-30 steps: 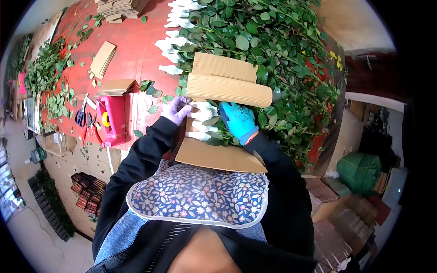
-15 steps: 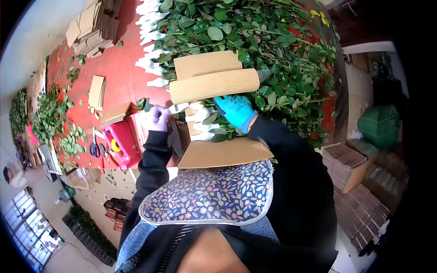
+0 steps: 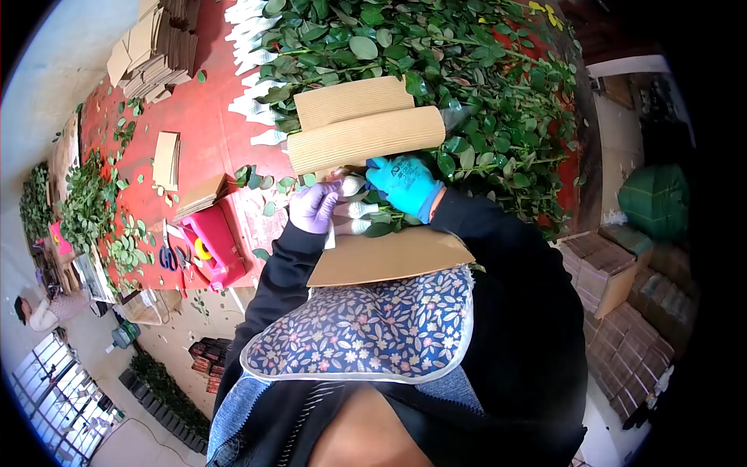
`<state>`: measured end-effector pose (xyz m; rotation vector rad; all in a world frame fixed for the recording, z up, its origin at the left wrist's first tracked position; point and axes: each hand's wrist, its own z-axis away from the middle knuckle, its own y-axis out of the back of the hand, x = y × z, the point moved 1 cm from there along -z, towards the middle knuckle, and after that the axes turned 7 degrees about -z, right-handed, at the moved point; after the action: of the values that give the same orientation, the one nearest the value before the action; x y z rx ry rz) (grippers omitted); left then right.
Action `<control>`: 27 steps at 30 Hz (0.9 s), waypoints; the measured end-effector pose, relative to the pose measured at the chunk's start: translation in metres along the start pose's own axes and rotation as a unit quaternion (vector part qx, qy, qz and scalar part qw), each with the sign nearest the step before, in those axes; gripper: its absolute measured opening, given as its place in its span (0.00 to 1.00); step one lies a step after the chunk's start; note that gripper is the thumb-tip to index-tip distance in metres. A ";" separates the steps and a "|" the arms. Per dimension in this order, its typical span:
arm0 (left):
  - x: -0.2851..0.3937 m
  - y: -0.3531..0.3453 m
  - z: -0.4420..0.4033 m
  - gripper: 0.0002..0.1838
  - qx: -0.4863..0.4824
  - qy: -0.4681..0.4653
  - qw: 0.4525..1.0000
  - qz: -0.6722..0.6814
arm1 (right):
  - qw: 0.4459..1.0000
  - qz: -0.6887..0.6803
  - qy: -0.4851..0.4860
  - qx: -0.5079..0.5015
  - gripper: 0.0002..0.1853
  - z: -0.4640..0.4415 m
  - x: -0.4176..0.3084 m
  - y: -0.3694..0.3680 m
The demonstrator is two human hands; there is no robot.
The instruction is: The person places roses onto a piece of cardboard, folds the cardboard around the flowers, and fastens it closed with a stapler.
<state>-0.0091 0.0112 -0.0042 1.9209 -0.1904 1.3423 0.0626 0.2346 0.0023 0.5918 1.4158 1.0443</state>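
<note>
My left hand (image 3: 313,207), in a purple glove, has its fingers pinched together at the tip of a white-netted rose (image 3: 352,185). On the stem side of that rose, my right hand (image 3: 408,185), in a teal glove, is closed with its fingers curled round the stem, which the glove mostly hides. More white-netted roses (image 3: 359,210) lie just below, toward me. A roll of corrugated cardboard (image 3: 366,142) lies above both hands. Close to my apron stands a bent flap of cardboard (image 3: 393,257).
Many leafy rose stems (image 3: 498,117) cover the table's right side, with a row of netted heads (image 3: 253,58) along their left. On the red tabletop (image 3: 222,148) are cardboard stacks (image 3: 159,54), scissors (image 3: 167,251) and a pink tape dispenser (image 3: 222,245). Boxes (image 3: 626,350) stand at right.
My left hand has moved right, from beside the cardboard to the netted rose's tip. My right hand stays nearly in place by the stems. The view has shifted slightly.
</note>
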 end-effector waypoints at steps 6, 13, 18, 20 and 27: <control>-0.013 0.037 0.038 0.08 0.072 0.170 0.965 0.184 | 0.982 -0.178 0.000 0.060 0.12 0.006 0.017 -0.022; -0.027 0.009 0.033 0.11 0.029 0.150 0.986 0.068 | 0.994 -0.029 0.106 0.012 0.15 0.011 0.001 0.027; -0.033 -0.006 0.027 0.10 -0.088 0.192 0.970 0.119 | 0.986 0.152 0.064 -0.018 0.22 0.006 0.000 0.003; -0.038 -0.010 0.030 0.05 -0.061 0.196 0.972 0.118 | 0.981 0.183 0.067 0.001 0.24 0.003 -0.007 0.005; -0.035 -0.014 0.029 0.05 -0.018 0.202 0.971 0.129 | 0.963 0.232 0.101 0.088 0.24 0.008 -0.012 0.011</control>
<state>0.0041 -0.0086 -0.0450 1.5894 -0.2642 1.8595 0.0695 0.2318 0.0191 1.0030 1.6012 1.3854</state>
